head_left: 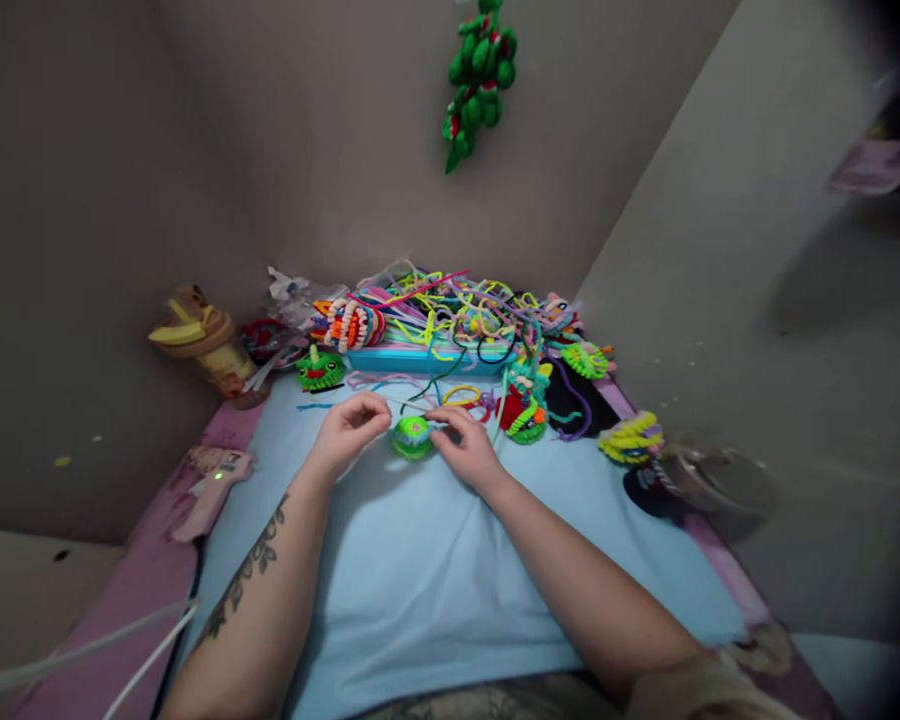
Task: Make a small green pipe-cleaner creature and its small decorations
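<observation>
A small round green pipe-cleaner piece, with a blue band and a pink spot on top, sits between my hands over the blue cloth. My left hand is closed in a pinch at its left, on one end of a thin pale pipe cleaner. That strand stretches across just above the green piece to my right hand, whose fingers close on its other part. The right thumb is beside the green piece; whether it touches cannot be made out.
Behind my hands, a blue tray overflows with colourful pipe cleaners. Finished pipe-cleaner figures stand around it. A pink glue gun lies left on the blue cloth's edge. A clear cup is at right.
</observation>
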Available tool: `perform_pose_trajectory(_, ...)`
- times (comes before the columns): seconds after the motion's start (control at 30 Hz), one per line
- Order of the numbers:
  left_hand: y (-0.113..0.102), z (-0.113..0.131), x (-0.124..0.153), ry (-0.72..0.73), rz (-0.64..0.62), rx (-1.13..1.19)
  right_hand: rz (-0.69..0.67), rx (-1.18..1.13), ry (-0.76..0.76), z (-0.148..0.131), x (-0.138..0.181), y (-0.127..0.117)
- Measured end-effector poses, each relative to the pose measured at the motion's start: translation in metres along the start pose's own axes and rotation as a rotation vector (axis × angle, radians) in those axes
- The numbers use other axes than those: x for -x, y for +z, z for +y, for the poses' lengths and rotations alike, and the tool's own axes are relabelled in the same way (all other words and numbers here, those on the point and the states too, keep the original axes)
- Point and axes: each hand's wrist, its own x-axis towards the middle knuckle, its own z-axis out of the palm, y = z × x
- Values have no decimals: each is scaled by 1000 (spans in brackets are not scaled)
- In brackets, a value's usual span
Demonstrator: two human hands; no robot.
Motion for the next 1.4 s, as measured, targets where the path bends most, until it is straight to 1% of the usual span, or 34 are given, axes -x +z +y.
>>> perform_pose_trajectory(0.03, 1, 1, 0, 9, -33, -1, 1, -3, 4, 0, 0, 0)
perform_pose_trajectory(0.1, 2, -1, 0, -20, -107, -57, -2, -8, 3, -1, 0, 1)
perform_pose_trajectory(0.17, 3, -5, 0, -83, -179, -119, -12, -17, -1, -1, 0, 1)
perform_pose_trajectory(0.23, 2, -11, -1, -152, -214, -151, -23, -30, 2, 1, 0, 2)
perform_pose_trajectory(0.37, 1, -18, -1, -227, -177, -155, -4, -47, 18, 3, -1, 4)
perform_pose_trajectory(0.57, 3, -20, 0, -248, -208, -77, 13, -43, 27, 0, -5, 9)
perform_pose_trajectory(0.7, 1, -20, -1, -257, -202, -61, 23, -60, 59, 0, -6, 9)
perform_pose_trajectory(0.87, -5, -19, -1, -254, -214, -6, 22, -91, 69, 0, -4, 3)
perform_pose_trajectory(1.0, 0, -22, 1, -244, -256, -95, -32, -44, 55, -1, -4, 5)
perform_pose_trajectory(1.1, 5, -24, 1, -229, -245, -156, -33, 5, 45, 0, -5, 9)
perform_pose_trajectory(1.2, 5, -22, 2, -217, -248, -163, -45, 14, 52, 1, -5, 9)
perform_pose_trajectory(1.27, 4, -19, 3, -191, -289, -160, -101, 24, 17, 1, -3, 7)
perform_pose_trajectory(1.33, 4, -17, 5, -133, -335, -191, -179, 65, -44, 1, -1, 6)
perform_pose_trajectory(1.4, 6, -17, 6, -69, -329, -265, -236, 116, -91, 0, 0, 7)
